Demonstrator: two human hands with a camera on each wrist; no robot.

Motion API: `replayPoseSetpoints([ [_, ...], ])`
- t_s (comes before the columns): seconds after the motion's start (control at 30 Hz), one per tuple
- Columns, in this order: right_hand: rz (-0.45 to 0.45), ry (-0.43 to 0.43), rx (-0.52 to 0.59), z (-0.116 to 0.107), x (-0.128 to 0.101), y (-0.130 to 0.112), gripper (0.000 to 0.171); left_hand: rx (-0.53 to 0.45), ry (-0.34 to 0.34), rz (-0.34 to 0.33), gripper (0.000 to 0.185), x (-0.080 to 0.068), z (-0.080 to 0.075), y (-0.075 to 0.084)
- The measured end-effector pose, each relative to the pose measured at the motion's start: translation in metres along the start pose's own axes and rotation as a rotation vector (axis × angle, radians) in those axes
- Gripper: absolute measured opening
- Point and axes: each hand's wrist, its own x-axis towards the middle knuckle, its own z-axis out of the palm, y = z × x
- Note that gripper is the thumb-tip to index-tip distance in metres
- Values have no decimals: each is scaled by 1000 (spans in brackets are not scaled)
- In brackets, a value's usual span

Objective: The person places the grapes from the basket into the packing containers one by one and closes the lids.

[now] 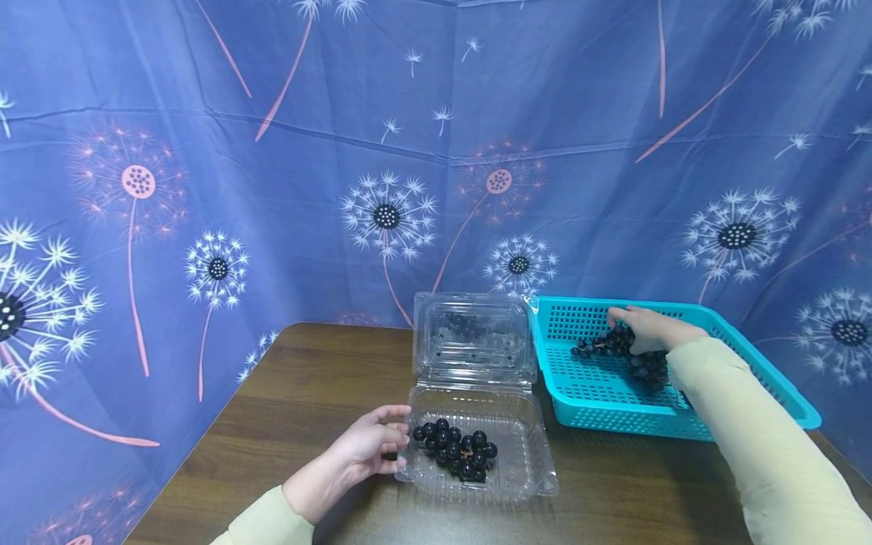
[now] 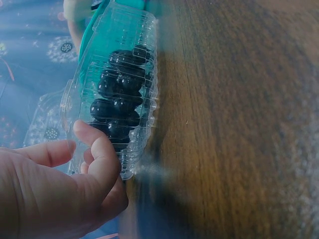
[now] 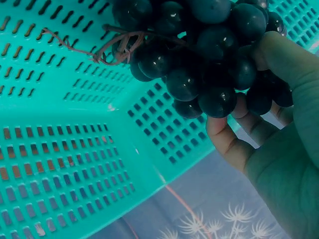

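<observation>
Left hand [image 1: 361, 454] has its grip curled around the left rim of the clear clamshell box [image 1: 518, 469], which sits mid-desk [image 1: 306, 393] with its lid flipped up at the back and a small pile of dark grapes [image 1: 456, 452] inside. Bare desk to the left and in front. Just right of the box, nearly touching, the teal basket [image 1: 749, 363]; the right hand [image 1: 650, 329] is inside, grip wrapped round a grape bunch [image 1: 613, 344]. The right wrist view shows a brownish stem [image 3: 107, 47], which the head view doesn't. No readable labels anywhere. Dandelion cloth [image 1: 272, 189] closes in the back.
</observation>
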Motion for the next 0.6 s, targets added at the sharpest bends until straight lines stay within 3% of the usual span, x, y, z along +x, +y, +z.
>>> replayPoseSetpoints([
  [0.6, -9, 109, -48, -18, -20, -8, 50, -5, -4, 2, 61, -1, 0, 1],
])
